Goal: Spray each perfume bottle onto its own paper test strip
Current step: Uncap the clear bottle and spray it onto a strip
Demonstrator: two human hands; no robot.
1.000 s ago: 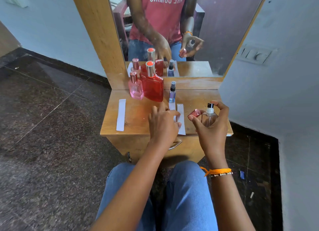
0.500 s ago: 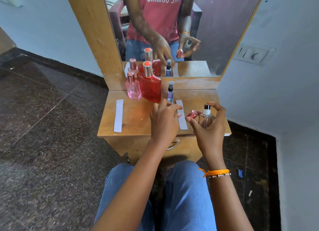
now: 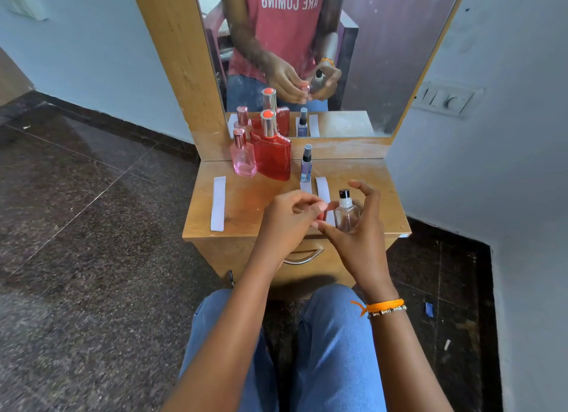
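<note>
Perfume bottles share a small wooden dresser top [image 3: 246, 208] under a mirror [image 3: 338, 58]. Your right hand [image 3: 359, 242] curls around a clear bottle [image 3: 346, 213] with its black spray nozzle bare, held just above the front right of the surface. Your left hand [image 3: 285, 221] pinches what looks like its pinkish cap [image 3: 321, 216] (mostly hidden by fingertips), right beside the bottle.

Three white paper strips lie flat: one [image 3: 218, 204] at the left, well apart, and two close together in the middle, one [image 3: 305, 186] touching the base of a slim purple spray bottle [image 3: 306, 165], the other [image 3: 322, 190] just beside the clear bottle.

At the back left stand a pink bottle [image 3: 242, 158] and a large red bottle [image 3: 272, 153], touching each other, both capped.

Risks, as I judge them: the two middle strips sit so near each other that one spray could wet both and mix scents. Spray could also blow a light strip off the edge.

Contents: the clear bottle appears nearly empty or holds colourless liquid; I cannot tell which. The purple bottle's tint hides its level.
</note>
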